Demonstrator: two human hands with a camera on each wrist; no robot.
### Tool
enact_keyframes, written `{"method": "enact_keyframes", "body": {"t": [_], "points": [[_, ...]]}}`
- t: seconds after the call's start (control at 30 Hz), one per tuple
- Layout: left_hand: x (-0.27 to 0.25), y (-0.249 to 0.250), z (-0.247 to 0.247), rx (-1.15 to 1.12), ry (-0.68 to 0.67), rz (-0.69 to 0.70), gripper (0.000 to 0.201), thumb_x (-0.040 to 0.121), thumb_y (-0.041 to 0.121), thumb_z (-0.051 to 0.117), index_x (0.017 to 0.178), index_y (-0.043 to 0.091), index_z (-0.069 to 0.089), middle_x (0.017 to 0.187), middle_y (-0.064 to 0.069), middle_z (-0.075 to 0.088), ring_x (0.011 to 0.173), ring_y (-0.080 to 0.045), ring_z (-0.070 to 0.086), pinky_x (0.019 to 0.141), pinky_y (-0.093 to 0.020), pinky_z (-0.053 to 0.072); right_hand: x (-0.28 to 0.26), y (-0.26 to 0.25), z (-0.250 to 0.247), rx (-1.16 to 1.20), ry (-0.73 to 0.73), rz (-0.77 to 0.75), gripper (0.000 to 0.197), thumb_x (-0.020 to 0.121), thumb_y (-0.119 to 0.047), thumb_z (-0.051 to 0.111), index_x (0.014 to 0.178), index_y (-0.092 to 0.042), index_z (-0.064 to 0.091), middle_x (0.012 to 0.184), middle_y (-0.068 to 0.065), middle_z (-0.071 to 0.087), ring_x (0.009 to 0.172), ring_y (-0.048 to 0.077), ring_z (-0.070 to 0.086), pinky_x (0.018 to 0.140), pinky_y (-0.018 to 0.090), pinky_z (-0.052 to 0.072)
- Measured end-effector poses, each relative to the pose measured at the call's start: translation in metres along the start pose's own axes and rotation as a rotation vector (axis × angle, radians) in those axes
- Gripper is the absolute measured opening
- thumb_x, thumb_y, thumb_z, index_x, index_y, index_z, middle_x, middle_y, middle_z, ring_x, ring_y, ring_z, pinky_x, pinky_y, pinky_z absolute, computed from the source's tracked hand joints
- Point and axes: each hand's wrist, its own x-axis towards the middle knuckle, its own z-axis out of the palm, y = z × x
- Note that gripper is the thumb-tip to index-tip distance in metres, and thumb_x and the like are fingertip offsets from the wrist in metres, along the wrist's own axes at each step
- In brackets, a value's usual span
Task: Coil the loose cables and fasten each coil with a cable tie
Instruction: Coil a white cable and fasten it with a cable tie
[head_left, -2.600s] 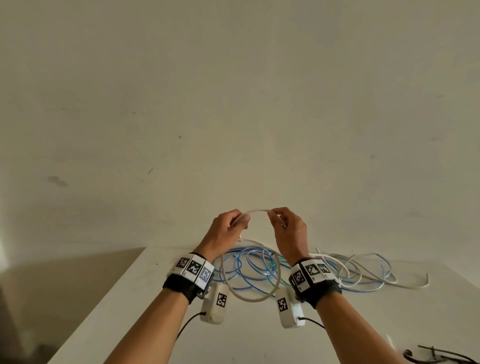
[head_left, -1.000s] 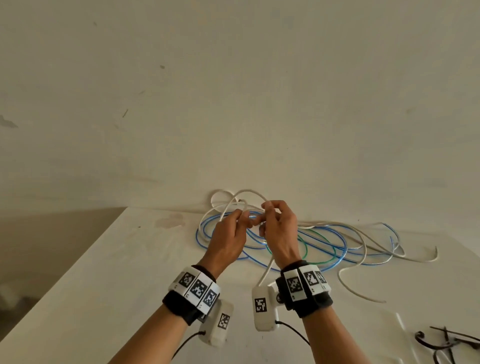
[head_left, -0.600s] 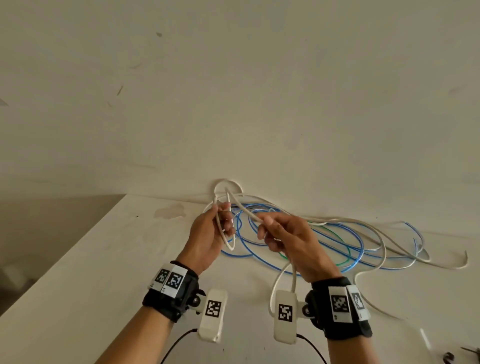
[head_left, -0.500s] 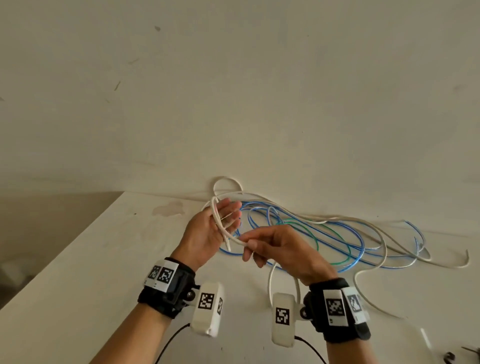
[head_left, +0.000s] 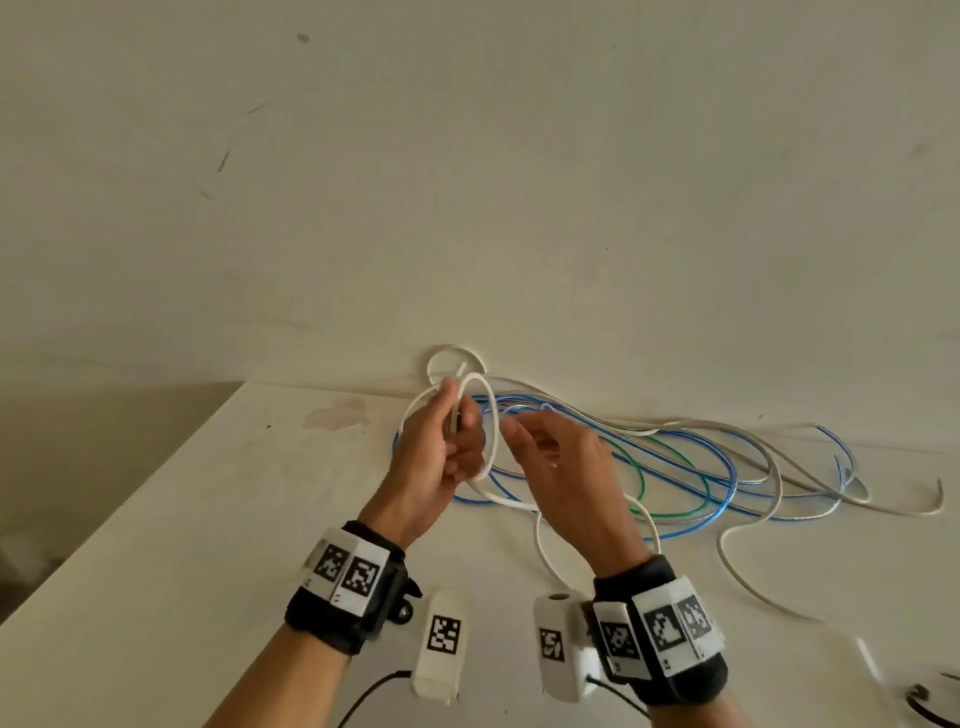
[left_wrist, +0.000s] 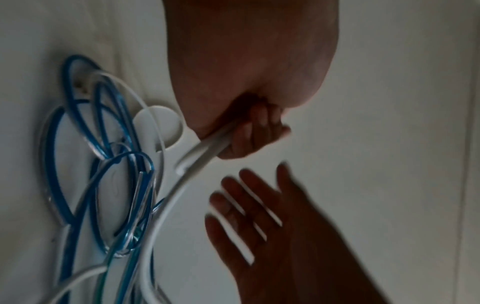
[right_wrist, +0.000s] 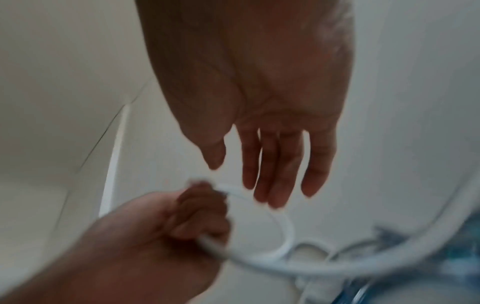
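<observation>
My left hand grips a small loop of white cable above the white table; its curled fingers pinch two strands of the white cable. My right hand hovers just right of the loop with straight, spread fingers, holding nothing. The rest of the white cable trails down under the right wrist. Blue, green and grey cables lie tangled on the table behind both hands. The left hand and the cable loop also show in the right wrist view.
A plain wall rises directly behind the cable pile. The table's left edge drops to the floor. Dark cable ties lie at the table's near right corner. A long grey cable end curls at far right.
My right hand has let go of the white cable and spread its fingers. My left hand has closed round the loop and turned it more upright.
</observation>
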Motion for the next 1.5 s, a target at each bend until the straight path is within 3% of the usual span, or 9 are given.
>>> {"method": "enact_keyframes", "body": {"t": [0.13, 0.27, 0.43, 0.67, 0.8, 0.93, 1.1, 1.27, 1.5], "points": [[-0.015, 0.002, 0.013, 0.326, -0.161, 0.038, 0.056, 0.107, 0.043, 0.033, 0.060, 0.017, 0.045, 0.051, 0.000, 0.021, 0.045, -0.013, 0.015, 0.045, -0.025, 0.015, -0.001, -0.011, 0.009, 0.358, 0.028, 0.050, 0.043, 0.100, -0.045, 0.059, 0.078, -0.011, 0.073, 0.073, 0.012, 0.072, 0.071, 0.022, 0.067, 0.070, 0.039, 0.053], [-0.019, -0.001, 0.014, 0.637, -0.258, 0.078, 0.063, 0.109, 0.041, 0.031, 0.077, -0.003, 0.063, 0.066, -0.017, 0.063, 0.060, -0.020, 0.062, 0.061, -0.023, 0.051, 0.000, -0.010, -0.001, 0.543, -0.002, 0.103, 0.040, 0.102, -0.025, 0.061, 0.076, 0.005, 0.064, 0.056, 0.011, 0.063, 0.053, 0.021, 0.061, 0.058, 0.034, 0.050], [-0.011, -0.012, 0.003, 0.820, -0.055, 0.255, 0.016, 0.103, 0.030, 0.051, 0.099, 0.019, 0.063, 0.098, 0.006, 0.072, 0.095, -0.004, 0.068, 0.084, -0.024, 0.051, 0.003, 0.004, 0.005, 0.331, 0.037, 0.064, 0.015, 0.100, -0.021, 0.063, 0.098, -0.014, 0.076, 0.086, -0.001, 0.078, 0.086, 0.013, 0.075, 0.077, 0.040, 0.062], [-0.008, -0.010, -0.002, 0.734, -0.284, 0.259, 0.031, 0.108, 0.026, 0.041, 0.111, 0.015, 0.069, 0.094, -0.001, 0.078, 0.085, -0.015, 0.074, 0.077, -0.023, 0.055, 0.007, 0.000, -0.002, 0.397, 0.061, 0.057, 0.023, 0.102, -0.026, 0.061, 0.089, -0.012, 0.075, 0.073, 0.009, 0.074, 0.064, 0.031, 0.072, 0.062, 0.044, 0.060], [-0.002, -0.006, -0.007, 0.678, 0.000, 0.282, 0.046, 0.110, 0.035, 0.033, 0.086, 0.012, 0.065, 0.059, 0.000, 0.056, 0.057, -0.014, 0.051, 0.063, -0.029, 0.044, 0.008, 0.001, -0.003, 0.310, 0.071, -0.003, 0.020, 0.104, -0.021, 0.057, 0.098, -0.014, 0.075, 0.062, 0.000, 0.057, 0.055, 0.015, 0.053, 0.056, 0.025, 0.045], [0.000, 0.004, -0.002, 0.115, 0.115, 0.026, 0.041, 0.105, 0.030, 0.034, 0.072, 0.015, 0.052, 0.056, 0.002, 0.032, 0.054, -0.015, 0.027, 0.058, -0.031, 0.027, 0.001, -0.008, 0.007, 0.564, -0.119, -0.010, 0.022, 0.105, -0.021, 0.053, 0.109, -0.015, 0.074, 0.061, -0.006, 0.044, 0.055, 0.012, 0.034, 0.051, 0.021, 0.032], [-0.003, 0.015, -0.002, -0.027, -0.015, -0.026, 0.040, 0.108, 0.029, 0.036, 0.075, 0.014, 0.054, 0.073, -0.005, 0.057, 0.059, -0.017, 0.050, 0.056, -0.031, 0.046, -0.002, -0.003, 0.017, 0.306, -0.269, -0.135, 0.016, 0.103, -0.016, 0.059, 0.101, -0.015, 0.075, 0.064, -0.012, 0.048, 0.060, 0.008, 0.041, 0.058, 0.022, 0.038], [-0.007, 0.013, 0.006, -0.174, -0.065, -0.095, 0.046, 0.109, 0.028, 0.035, 0.068, 0.015, 0.051, 0.081, -0.012, 0.073, 0.101, -0.030, 0.073, 0.067, -0.029, 0.058, 0.000, 0.003, 0.009, 0.162, -0.267, -0.163, 0.015, 0.102, -0.018, 0.061, 0.104, -0.016, 0.076, 0.065, -0.009, 0.052, 0.058, 0.007, 0.046, 0.060, 0.014, 0.038], [-0.007, 0.014, 0.006, -0.444, -0.014, -0.089, 0.038, 0.107, 0.032, 0.040, 0.076, 0.017, 0.058, 0.057, 0.006, 0.042, 0.067, -0.014, 0.056, 0.064, -0.026, 0.056, 0.001, -0.005, -0.003, 0.018, -0.323, -0.205, 0.018, 0.103, -0.028, 0.059, 0.092, -0.033, 0.072, 0.060, -0.006, 0.048, 0.052, 0.009, 0.041, 0.055, 0.019, 0.032]]}}
